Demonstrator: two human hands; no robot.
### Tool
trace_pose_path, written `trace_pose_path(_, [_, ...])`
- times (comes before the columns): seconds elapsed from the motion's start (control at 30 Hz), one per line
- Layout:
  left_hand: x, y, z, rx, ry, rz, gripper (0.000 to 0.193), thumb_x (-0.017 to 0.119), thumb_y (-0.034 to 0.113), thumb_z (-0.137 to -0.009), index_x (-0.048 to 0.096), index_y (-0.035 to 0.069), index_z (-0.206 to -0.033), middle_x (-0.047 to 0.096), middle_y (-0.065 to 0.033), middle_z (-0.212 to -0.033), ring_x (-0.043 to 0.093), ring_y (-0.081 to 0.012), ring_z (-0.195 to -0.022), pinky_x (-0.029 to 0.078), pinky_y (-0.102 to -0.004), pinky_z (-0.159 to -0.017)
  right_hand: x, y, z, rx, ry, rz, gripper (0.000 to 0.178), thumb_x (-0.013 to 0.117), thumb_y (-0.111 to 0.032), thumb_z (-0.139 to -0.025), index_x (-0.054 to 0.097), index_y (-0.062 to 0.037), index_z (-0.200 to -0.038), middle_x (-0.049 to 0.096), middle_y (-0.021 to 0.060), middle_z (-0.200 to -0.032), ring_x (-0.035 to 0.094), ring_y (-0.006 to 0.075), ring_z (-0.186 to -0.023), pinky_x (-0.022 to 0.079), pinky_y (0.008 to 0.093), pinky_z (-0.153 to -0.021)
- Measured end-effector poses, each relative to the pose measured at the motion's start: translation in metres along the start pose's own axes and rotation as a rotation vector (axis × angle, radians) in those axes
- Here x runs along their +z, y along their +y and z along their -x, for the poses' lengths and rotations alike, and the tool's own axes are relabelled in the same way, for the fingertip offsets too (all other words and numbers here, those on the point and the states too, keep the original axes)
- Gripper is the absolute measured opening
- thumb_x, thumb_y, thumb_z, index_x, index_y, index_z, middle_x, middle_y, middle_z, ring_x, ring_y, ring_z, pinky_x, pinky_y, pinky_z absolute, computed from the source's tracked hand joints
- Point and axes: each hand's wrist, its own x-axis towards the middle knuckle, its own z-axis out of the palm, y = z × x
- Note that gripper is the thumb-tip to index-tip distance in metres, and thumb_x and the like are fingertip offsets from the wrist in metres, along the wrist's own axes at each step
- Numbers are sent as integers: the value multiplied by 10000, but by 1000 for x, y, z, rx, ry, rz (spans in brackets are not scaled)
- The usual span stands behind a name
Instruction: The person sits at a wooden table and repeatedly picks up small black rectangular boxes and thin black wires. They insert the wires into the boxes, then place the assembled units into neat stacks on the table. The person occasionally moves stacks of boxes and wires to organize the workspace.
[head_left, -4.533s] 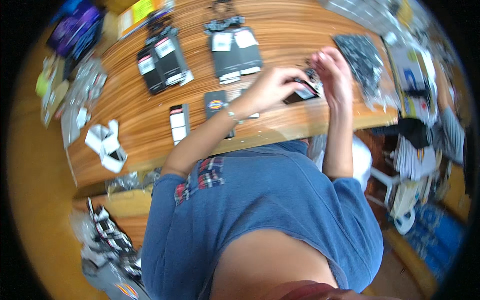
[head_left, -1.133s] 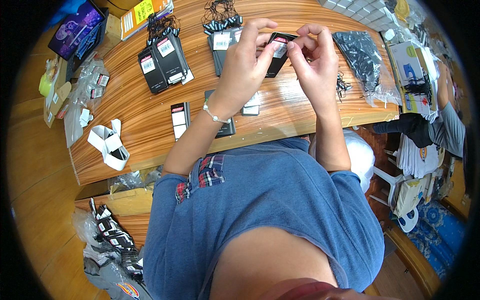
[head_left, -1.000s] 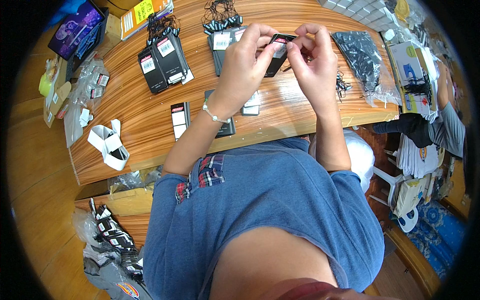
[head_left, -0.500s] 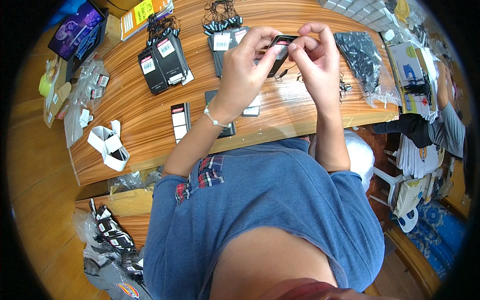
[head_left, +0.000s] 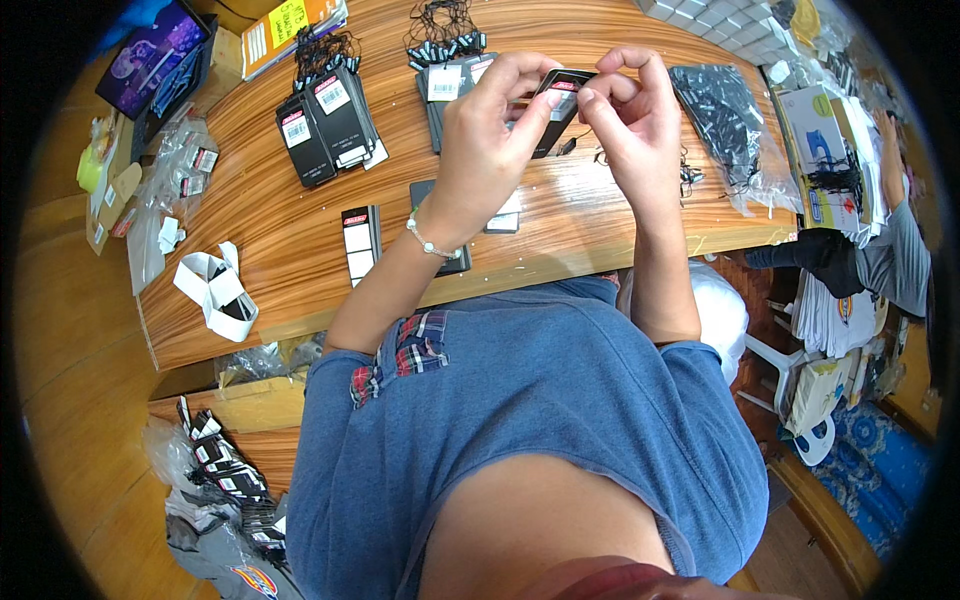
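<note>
Above the table, my left hand point(head_left: 490, 125) grips a black hang tag point(head_left: 562, 112) with a red band near its top, thumb on its face. My right hand point(head_left: 635, 120) pinches at the tag's upper right edge, fingers bent; whether it also holds a thin cord there cannot be made out. A short black string point(head_left: 568, 146) shows just below the tag. Behind my left hand lies a stack of dark tags point(head_left: 443, 88) with white barcode stickers. Beside my left forearm is a small tag stack point(head_left: 361, 245), and more tags point(head_left: 456, 262) are partly hidden beneath my wrist.
Another tag stack point(head_left: 318, 140) stands to the left, with black string bundles point(head_left: 440, 35) at the far side. A clear bag of black strings point(head_left: 725, 115) lies at right. White ribbon point(head_left: 213, 295) rests near the left edge. A co-worker's grey sleeve point(head_left: 903, 255) shows far right.
Both hands stay in nearly the same place on the tag. The tag has turned slightly, and the string below it sits a little differently. At far right, the co-worker's arm has shifted.
</note>
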Motion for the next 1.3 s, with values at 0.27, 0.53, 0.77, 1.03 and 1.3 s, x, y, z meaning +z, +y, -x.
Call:
trace_pose_path(0.27, [0,6,2,-22,-71,-65,158,569,24,-821,564,2,-978,646,-104,-886,642,-156,-813,515,-261,-679,-2,4,3,-2,15,99,187,514,29,-814,423,-21,-969,527,-9,-667,438,12,-599,344,156,-515])
trace_pose_path(0.53, [-6,2,-1,320,-18,-421,198,620,7,-697,652,92,-873,609,-36,-834,566,-218,-823,464,-327,-730,-3,1,4,118,-4,-99,187,531,-17,-840,497,9,-1022,594,39,-800,541,72,-759,438,198,-692])
trace_pose_path(0.77, [-18,2,-5,685,-38,-772,237,637,64,-631,691,187,-826,596,14,-823,550,-189,-821,434,-378,-799,-5,15,5,269,42,-372,148,559,-78,-846,569,-16,-979,587,45,-904,535,88,-835,424,224,-759])
trace_pose_path(1.03, [-19,-20,22,476,-164,-622,263,621,52,-698,655,133,-946,624,-18,-832,588,-173,-733,479,-286,-626,-21,21,-9,98,254,-563,120,538,-191,-873,560,-81,-916,584,67,-933,539,184,-887,429,395,-798])
trace_pose_path(1.3, [-103,-2,44,-2,-202,-592,382,696,283,-701,633,123,-1042,618,-65,-995,567,-212,-972,450,-330,-857,-15,-16,-1,54,-59,-648,127,468,-90,-905,510,-36,-1011,422,39,-695,376,116,-643,328,274,-618])
